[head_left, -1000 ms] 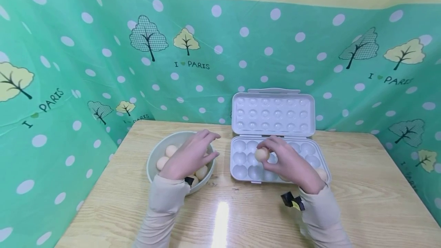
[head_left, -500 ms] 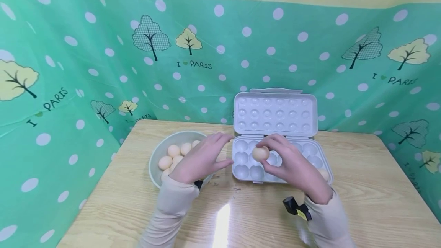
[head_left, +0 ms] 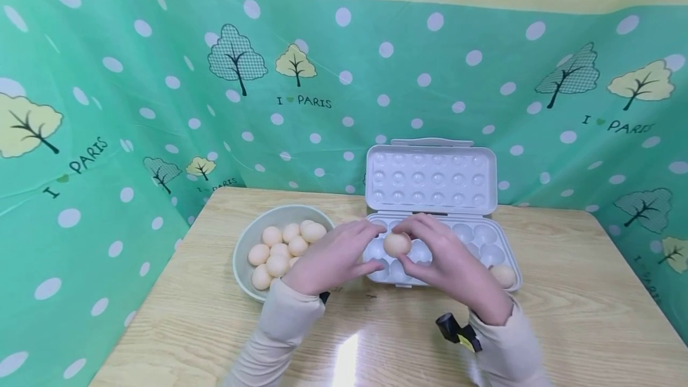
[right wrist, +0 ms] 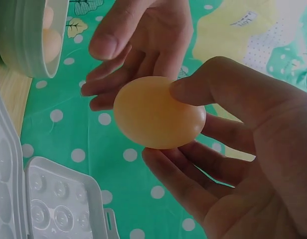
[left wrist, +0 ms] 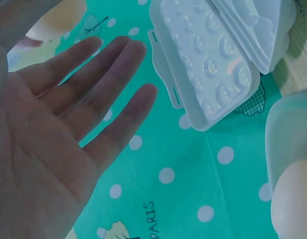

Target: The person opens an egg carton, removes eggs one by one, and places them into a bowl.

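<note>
My right hand [head_left: 448, 258] pinches an egg [head_left: 397, 244] between thumb and fingertips, above the left part of the egg tray [head_left: 491, 254]. The right wrist view shows that egg [right wrist: 156, 113] close up, lying sideways in the grip. My left hand [head_left: 335, 258] is near it with fingers extended and thumb apart; a gap separates them from the egg. Its palm and straight fingers hold nothing in the left wrist view. One egg [head_left: 502, 276] sits in the tray's front right cup. Both hands hide part of the tray's cups.
A pale green bowl [head_left: 243, 267] with several eggs [head_left: 277, 264] stands left of the tray. The tray's lid [head_left: 432, 179] is raised at the back, in front of a green dotted curtain [head_left: 322, 46]. All stands on a wooden table [head_left: 177, 303].
My left hand has moved right, from over the bowl to beside the held egg, uncovering more eggs in the bowl. My right hand has shifted slightly left, still pinching the egg.
</note>
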Demonstrator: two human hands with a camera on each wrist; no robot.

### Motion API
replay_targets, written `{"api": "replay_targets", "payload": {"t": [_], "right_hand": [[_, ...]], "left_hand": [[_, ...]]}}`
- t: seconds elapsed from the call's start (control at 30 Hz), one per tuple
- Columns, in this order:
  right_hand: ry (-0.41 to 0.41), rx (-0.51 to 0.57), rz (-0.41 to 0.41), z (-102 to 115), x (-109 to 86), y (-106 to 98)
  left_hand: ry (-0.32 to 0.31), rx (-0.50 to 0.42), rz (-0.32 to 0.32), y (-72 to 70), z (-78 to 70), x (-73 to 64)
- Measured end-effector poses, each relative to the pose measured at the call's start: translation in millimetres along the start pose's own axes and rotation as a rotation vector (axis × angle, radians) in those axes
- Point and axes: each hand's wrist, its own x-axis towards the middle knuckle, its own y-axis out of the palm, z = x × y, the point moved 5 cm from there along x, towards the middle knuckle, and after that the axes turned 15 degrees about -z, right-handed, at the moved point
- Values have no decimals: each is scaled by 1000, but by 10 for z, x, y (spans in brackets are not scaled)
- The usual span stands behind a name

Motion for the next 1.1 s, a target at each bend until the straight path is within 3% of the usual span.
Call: {"api": "replay_targets", "payload": {"t": [0.3, 0.63, 0.77, 1.1], "right_hand": [[6, 57, 34, 27, -7, 86], [27, 66, 45, 49, -2, 118], [37, 53, 52, 54, -4, 111], [31, 34, 38, 56, 13, 95]], "left_hand": [[37, 18, -21, 42, -64, 16], [-20, -23, -33, 22, -43, 6], [-14, -30, -41, 14, -40, 8], [8, -50, -130, -39, -47, 19]]}}
